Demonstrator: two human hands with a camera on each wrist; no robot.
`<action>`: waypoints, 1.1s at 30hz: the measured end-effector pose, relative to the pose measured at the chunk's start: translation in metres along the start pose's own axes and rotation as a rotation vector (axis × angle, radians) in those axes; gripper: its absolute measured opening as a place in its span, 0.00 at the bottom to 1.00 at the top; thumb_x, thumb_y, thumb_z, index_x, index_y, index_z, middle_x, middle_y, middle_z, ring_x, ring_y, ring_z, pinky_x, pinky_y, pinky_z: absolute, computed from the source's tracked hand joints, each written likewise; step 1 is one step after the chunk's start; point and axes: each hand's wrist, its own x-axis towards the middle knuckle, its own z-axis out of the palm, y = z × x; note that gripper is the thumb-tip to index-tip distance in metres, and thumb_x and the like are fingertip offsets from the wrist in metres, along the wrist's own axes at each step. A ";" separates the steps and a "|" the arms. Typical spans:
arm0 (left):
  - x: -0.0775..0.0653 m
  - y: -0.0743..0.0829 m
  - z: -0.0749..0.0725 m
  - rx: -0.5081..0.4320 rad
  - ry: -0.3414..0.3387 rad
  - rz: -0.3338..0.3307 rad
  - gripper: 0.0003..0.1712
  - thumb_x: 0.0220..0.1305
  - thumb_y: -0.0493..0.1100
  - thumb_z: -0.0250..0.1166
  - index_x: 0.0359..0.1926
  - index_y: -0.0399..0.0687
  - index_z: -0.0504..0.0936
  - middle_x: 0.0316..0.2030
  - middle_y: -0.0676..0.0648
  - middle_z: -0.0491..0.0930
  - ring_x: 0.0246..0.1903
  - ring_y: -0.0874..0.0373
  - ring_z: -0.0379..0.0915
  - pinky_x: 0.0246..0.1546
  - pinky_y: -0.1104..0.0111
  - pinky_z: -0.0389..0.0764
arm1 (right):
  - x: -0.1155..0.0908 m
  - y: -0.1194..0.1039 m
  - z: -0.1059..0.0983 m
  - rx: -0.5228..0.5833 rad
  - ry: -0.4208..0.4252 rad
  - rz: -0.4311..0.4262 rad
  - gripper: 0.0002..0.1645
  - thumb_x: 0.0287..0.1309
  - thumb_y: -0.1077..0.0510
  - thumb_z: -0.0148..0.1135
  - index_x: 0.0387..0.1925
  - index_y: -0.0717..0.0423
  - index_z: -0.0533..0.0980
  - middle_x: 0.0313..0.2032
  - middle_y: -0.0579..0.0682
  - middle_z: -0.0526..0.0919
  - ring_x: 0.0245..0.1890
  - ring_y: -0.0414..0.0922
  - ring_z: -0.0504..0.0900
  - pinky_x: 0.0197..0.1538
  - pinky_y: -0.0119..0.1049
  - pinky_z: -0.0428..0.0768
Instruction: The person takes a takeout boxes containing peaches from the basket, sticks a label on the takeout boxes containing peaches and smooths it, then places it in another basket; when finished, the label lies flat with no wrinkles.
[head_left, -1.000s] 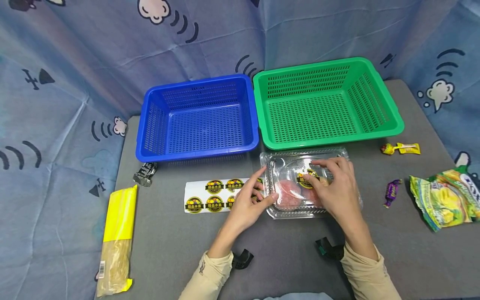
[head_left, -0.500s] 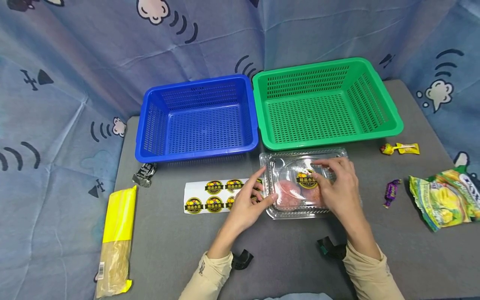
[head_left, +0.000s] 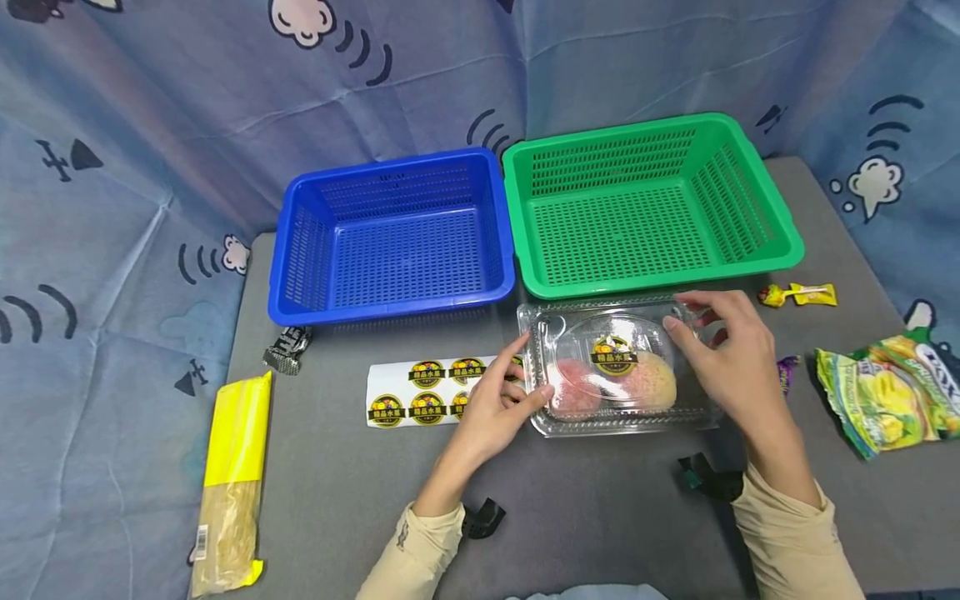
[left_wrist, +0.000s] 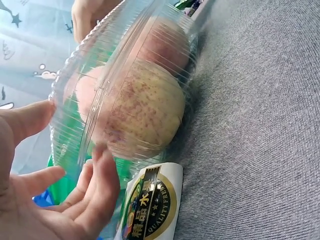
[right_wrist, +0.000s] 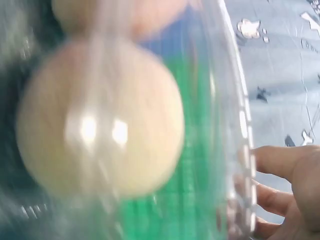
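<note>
Between our loosely spread left fingers [head_left: 513, 353], touching its edge, and half-curled right fingers [head_left: 713, 301], their grip unclear, the clear rectangular plastic box [head_left: 645, 337] of round pink-yellow fruit [left_wrist: 142, 110] probably flexes and slips easily, so we should support both ends low down.

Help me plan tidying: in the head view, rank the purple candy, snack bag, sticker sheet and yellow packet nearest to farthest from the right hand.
1. Purple candy: right side, partly behind the right hand.
2. Snack bag: farther right.
3. Sticker sheet: left of centre.
4. Yellow packet: far left.
</note>
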 end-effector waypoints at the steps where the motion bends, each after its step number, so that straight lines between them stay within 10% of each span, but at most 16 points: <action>1: 0.000 0.001 0.000 -0.008 -0.002 -0.009 0.45 0.70 0.51 0.72 0.82 0.70 0.62 0.52 0.43 0.77 0.35 0.64 0.78 0.40 0.71 0.81 | 0.003 0.002 -0.005 -0.012 -0.003 0.004 0.22 0.66 0.62 0.72 0.60 0.60 0.82 0.52 0.61 0.78 0.40 0.20 0.68 0.41 0.22 0.66; 15: -0.002 0.004 0.000 -0.036 -0.029 -0.053 0.45 0.72 0.51 0.71 0.83 0.74 0.58 0.58 0.41 0.76 0.26 0.64 0.84 0.30 0.71 0.81 | 0.044 0.066 -0.039 0.093 -0.206 0.032 0.45 0.67 0.64 0.71 0.81 0.46 0.64 0.77 0.65 0.56 0.39 0.17 0.74 0.39 0.15 0.69; 33: -0.004 0.004 0.002 -0.150 -0.049 -0.055 0.45 0.73 0.46 0.70 0.82 0.76 0.58 0.58 0.39 0.73 0.21 0.55 0.86 0.32 0.48 0.89 | 0.066 0.078 -0.041 -0.004 -0.228 0.048 0.23 0.78 0.55 0.60 0.68 0.58 0.78 0.67 0.62 0.66 0.44 0.24 0.67 0.39 0.16 0.66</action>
